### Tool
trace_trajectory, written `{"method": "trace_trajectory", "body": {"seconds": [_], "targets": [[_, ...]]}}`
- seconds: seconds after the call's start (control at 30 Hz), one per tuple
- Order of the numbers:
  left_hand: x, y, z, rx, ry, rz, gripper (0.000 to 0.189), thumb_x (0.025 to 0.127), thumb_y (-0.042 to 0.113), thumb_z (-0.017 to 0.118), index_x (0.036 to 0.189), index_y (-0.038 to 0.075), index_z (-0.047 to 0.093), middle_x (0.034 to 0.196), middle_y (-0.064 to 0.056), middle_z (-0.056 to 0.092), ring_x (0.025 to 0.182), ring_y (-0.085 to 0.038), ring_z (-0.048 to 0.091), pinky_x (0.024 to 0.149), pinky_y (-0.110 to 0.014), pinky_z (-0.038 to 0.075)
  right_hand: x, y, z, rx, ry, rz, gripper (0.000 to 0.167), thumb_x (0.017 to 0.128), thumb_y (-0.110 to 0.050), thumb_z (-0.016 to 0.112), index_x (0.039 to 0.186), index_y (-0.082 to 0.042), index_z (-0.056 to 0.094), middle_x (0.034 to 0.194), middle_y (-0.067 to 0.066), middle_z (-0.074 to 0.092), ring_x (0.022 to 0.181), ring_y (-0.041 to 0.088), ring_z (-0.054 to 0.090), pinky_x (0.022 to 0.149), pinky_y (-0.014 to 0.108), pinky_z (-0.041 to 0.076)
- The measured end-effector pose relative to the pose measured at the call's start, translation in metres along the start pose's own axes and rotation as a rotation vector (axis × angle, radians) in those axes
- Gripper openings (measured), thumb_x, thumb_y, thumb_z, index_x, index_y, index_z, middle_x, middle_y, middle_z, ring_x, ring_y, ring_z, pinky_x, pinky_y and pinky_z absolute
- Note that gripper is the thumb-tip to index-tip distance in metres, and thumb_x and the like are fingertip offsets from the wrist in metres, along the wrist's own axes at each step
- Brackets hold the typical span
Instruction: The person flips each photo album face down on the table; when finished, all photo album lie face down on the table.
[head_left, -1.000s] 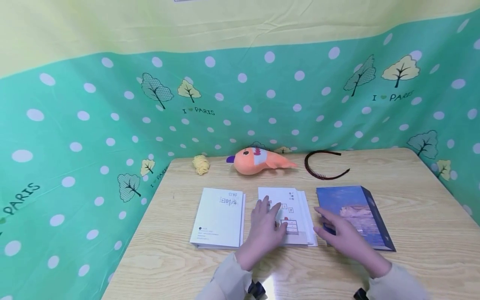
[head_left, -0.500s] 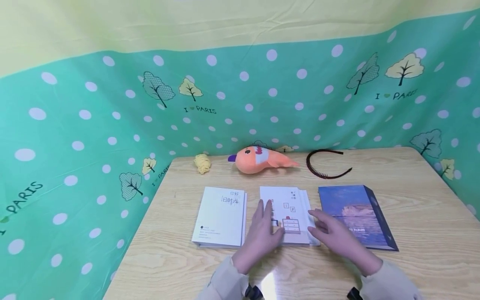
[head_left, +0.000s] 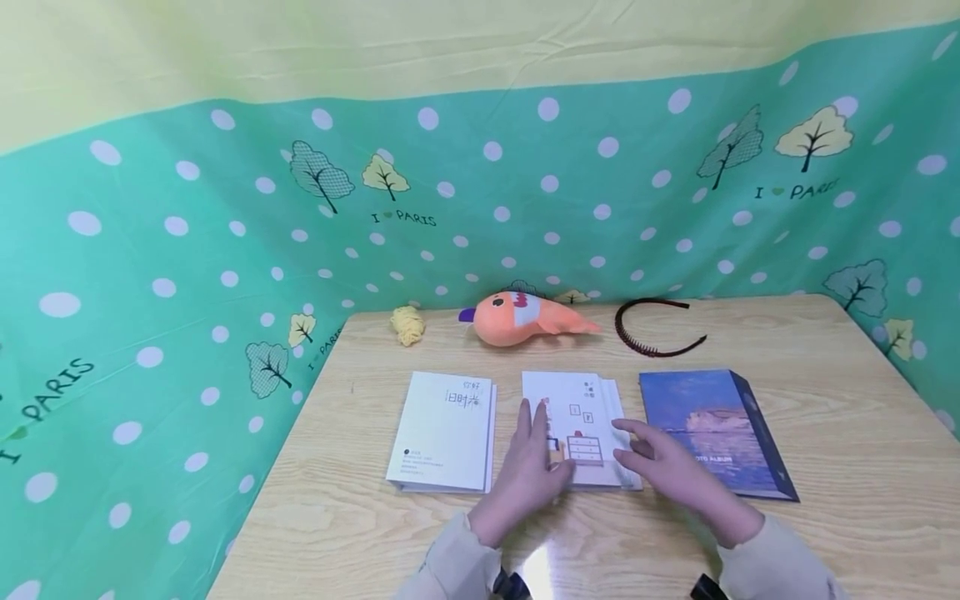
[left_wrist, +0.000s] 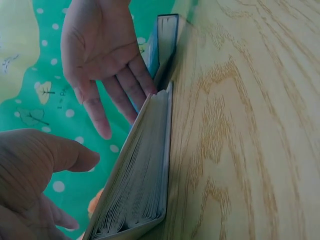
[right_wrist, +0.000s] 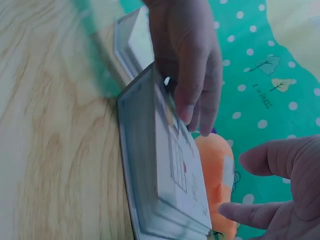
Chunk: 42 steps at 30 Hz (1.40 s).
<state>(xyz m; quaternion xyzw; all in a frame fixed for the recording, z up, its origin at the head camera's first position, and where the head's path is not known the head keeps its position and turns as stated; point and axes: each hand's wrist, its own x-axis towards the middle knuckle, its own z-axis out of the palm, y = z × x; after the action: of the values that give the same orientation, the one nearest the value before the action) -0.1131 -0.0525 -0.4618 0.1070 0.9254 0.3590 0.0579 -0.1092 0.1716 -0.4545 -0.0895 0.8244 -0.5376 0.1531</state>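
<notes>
A white photo album (head_left: 558, 387) with a drawn chest of drawers on its cover lies between my hands. My left hand (head_left: 527, 467) is over the cover's left part with its fingers extended; in the right wrist view its fingertips (right_wrist: 186, 114) are at the cover, though contact is unclear. Beside the right edge, my right hand (head_left: 663, 462) holds nothing, its fingers loosely bent and apart from the cover. The left wrist view shows the album's thick page block (left_wrist: 137, 180) from the side.
Another white album (head_left: 442, 433) lies to the left, a blue photo album (head_left: 697, 396) to the right. Along the back of the wooden table (head_left: 322, 517) sit yellow yarn (head_left: 407, 325), an orange plush bird (head_left: 506, 321) and a dark headband (head_left: 633, 342). A green polka-dot cloth (head_left: 465, 183) hangs behind.
My right hand has moved left, from the blue album's left edge to the right edge of the middle album. My left hand has shifted slightly, its thumb lower on the cover.
</notes>
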Motion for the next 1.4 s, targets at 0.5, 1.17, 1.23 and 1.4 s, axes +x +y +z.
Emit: {"method": "trace_trajectory", "body": {"seconds": [0.5,1.17,1.23,1.4], "targets": [[0.0,0.002,0.006,-0.015,-0.019,-0.007,0.096,0.084,0.029,0.07,0.155,-0.001,0.012,0.16,-0.024,-0.006,0.135,-0.055,0.024,0.107,-0.06,0.032,-0.001,-0.006,-0.005,0.191,-0.039,0.103,0.057,0.1,-0.025,0.054,0.148,0.0,0.035,0.152,0.034,0.022,0.139,0.051,0.021,0.108,0.063,0.028],[0.001,0.002,0.008,0.012,-0.066,-0.019,0.103,0.08,0.03,0.074,0.154,-0.003,0.01,0.16,-0.02,-0.013,0.14,-0.05,0.016,0.11,-0.057,0.029,0.002,-0.009,-0.005,0.457,0.02,0.187,0.056,0.101,-0.017,0.047,0.149,0.004,0.027,0.155,0.026,0.021,0.142,0.041,0.023,0.115,0.051,0.022],[0.001,0.002,0.008,0.013,-0.07,-0.02,0.104,0.08,0.03,0.074,0.154,-0.003,0.01,0.16,-0.02,-0.014,0.141,-0.05,0.015,0.11,-0.057,0.029,0.002,-0.01,-0.005,0.466,0.022,0.19,0.058,0.101,-0.019,0.048,0.15,0.004,0.026,0.156,0.026,0.02,0.142,0.041,0.022,0.115,0.052,0.021],[0.001,-0.001,0.008,0.029,-0.075,-0.025,0.103,0.08,0.031,0.074,0.154,-0.003,0.01,0.16,-0.019,-0.015,0.142,-0.048,0.014,0.111,-0.055,0.028,0.002,-0.012,-0.005,0.475,0.027,0.195,0.06,0.101,-0.023,0.049,0.15,0.002,0.025,0.156,0.025,0.02,0.143,0.041,0.02,0.115,0.053,0.02]]}}
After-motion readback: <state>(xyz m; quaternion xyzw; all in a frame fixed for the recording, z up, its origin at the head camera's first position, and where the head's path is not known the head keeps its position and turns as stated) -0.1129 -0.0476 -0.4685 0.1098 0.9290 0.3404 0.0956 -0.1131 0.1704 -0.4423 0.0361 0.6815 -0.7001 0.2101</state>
